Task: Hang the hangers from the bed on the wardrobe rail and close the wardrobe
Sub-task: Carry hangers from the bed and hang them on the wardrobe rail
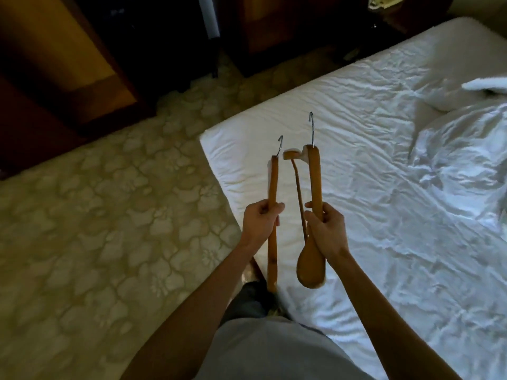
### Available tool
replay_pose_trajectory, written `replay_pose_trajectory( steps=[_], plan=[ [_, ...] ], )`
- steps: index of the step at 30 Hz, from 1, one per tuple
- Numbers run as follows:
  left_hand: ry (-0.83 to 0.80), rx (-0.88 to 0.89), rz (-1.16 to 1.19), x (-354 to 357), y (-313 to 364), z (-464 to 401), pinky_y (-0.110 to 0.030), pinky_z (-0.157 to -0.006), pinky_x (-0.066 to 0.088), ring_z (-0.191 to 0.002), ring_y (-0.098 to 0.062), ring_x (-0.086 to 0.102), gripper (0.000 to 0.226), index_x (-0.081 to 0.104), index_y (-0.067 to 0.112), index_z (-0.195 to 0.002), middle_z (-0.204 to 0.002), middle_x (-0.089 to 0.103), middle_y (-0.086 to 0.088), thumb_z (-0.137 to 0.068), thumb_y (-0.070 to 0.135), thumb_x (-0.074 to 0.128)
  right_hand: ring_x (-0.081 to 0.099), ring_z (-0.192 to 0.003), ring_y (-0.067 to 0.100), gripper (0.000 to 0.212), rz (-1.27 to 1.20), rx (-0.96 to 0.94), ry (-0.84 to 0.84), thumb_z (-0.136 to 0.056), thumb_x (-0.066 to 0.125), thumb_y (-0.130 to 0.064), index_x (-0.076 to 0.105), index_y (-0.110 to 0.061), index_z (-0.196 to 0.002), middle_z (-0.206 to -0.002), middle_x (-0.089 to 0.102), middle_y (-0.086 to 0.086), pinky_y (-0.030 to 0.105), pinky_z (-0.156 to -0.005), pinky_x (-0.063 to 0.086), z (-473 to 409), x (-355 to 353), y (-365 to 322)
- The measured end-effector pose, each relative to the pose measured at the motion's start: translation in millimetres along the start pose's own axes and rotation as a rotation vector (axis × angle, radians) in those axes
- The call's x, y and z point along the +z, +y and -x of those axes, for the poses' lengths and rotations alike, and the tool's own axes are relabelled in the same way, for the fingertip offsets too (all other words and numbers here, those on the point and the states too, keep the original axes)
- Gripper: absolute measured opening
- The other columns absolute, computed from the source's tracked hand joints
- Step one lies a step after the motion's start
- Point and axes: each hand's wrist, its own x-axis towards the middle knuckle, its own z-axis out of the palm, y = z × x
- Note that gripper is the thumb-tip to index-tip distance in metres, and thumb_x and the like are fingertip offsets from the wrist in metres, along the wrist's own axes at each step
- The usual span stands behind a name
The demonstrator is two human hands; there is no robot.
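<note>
bed (343, 127) w/ white wrinkled sheet, corner toward wardrobe side | on it: bunched white duvet (461, 160) at right, white towel (485, 86) near far right edge | floor (109, 187): pale floral-pattern tiles, bed stands on it

Two wooden hangers with metal hooks are in view, one (272, 187) gripped in the left hand (260, 223), the other (314, 176) in the right hand (326, 231): two hands, one hanger apiece. One bed (356, 127) with white sheets, one crumpled duvet (461, 160) and one folded towel (485, 87) complete the count.
</note>
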Motion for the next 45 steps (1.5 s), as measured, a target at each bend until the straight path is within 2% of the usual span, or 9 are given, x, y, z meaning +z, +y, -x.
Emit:
replay_pose_trajectory(
  steps=[5,9,16,23,28,33,39,43,45],
  plan=[
    [0.177,-0.034,0.156,-76,-11,13,-0.034,-0.061,0.051,-0.054,-0.016,0.057,0.026,0.069,0.006,-0.072,-0.057,0.062,-0.003,-0.092,0.022,0.069,0.061,-0.060,0.020,0.007,0.036,-0.056,-0.147,-0.095,0.062,-0.015,0.065,-0.022,-0.095,-0.071,0.065,0.007,0.030,-0.057,0.054,8,67,-27],
    [0.289,-0.053,0.209,-142,-23,17,-0.027,-0.059,0.049,-0.055,-0.010,0.059,0.020,0.068,0.019,-0.075,-0.062,0.064,0.007,-0.094,0.026,0.067,0.064,-0.061,0.017,0.006,0.103,-0.122,-0.272,-0.095,0.064,-0.021,0.068,-0.018,-0.097,-0.077,0.069,0.007,0.027,-0.057,0.054,9,136,-49],
    [0.474,-0.084,0.282,-272,-37,-9,-0.028,-0.054,0.044,-0.048,-0.009,0.052,0.026,0.066,0.012,-0.066,-0.058,0.061,-0.001,-0.089,0.023,0.069,0.060,-0.061,0.027,0.026,0.187,-0.199,-0.458,-0.095,0.062,-0.032,0.066,-0.006,-0.092,-0.076,0.066,0.018,0.039,-0.059,0.056,0,281,-96],
    [0.569,-0.075,0.334,-405,-35,-70,-0.024,-0.049,0.040,-0.048,-0.008,0.049,0.026,0.065,0.014,-0.065,-0.057,0.060,-0.001,-0.088,0.025,0.070,0.050,-0.057,0.026,0.022,0.149,-0.207,-0.597,-0.096,0.064,-0.028,0.062,-0.015,-0.079,-0.066,0.056,0.012,0.038,-0.054,0.045,-19,418,-165],
    [0.586,-0.043,0.339,-488,-25,-112,-0.021,-0.048,0.039,-0.047,-0.008,0.047,0.029,0.064,0.011,-0.063,-0.055,0.058,0.000,-0.090,0.023,0.069,0.053,-0.061,0.026,0.021,0.150,-0.209,-0.661,-0.097,0.062,-0.032,0.065,-0.012,-0.089,-0.070,0.058,0.010,0.038,-0.060,0.048,-37,506,-211],
    [0.611,-0.031,0.369,-566,-13,-170,-0.029,-0.053,0.042,-0.055,-0.015,0.050,0.026,0.066,0.013,-0.066,-0.060,0.059,-0.003,-0.090,0.025,0.068,0.055,-0.065,0.027,0.010,0.146,-0.219,-0.706,-0.095,0.065,-0.028,0.066,-0.021,-0.089,-0.074,0.060,0.011,0.039,-0.063,0.050,-68,589,-253],
    [0.628,0.030,0.395,-675,2,-279,-0.018,-0.047,0.041,-0.048,-0.006,0.050,0.023,0.068,0.010,-0.072,-0.059,0.060,-0.002,-0.092,0.020,0.067,0.061,-0.063,0.016,0.014,0.189,-0.250,-0.703,-0.091,0.070,-0.038,0.068,-0.027,-0.099,-0.073,0.064,0.004,0.028,-0.061,0.055,-139,711,-304],
    [0.648,-0.002,0.355,-753,26,-363,-0.019,-0.046,0.039,-0.046,-0.005,0.050,0.025,0.069,0.010,-0.071,-0.057,0.060,0.001,-0.091,0.025,0.068,0.059,-0.062,0.021,0.009,0.171,-0.271,-0.706,-0.093,0.068,-0.031,0.066,-0.028,-0.101,-0.070,0.063,0.004,0.039,-0.061,0.056,-196,802,-356],
    [0.670,-0.011,0.357,-794,43,-402,-0.020,-0.046,0.039,-0.046,-0.006,0.050,0.026,0.067,0.013,-0.067,-0.057,0.060,0.000,-0.090,0.025,0.069,0.059,-0.062,0.021,0.007,0.159,-0.268,-0.694,-0.094,0.068,-0.028,0.065,-0.030,-0.100,-0.068,0.062,0.004,0.038,-0.060,0.054,-221,844,-389]
  ],
)
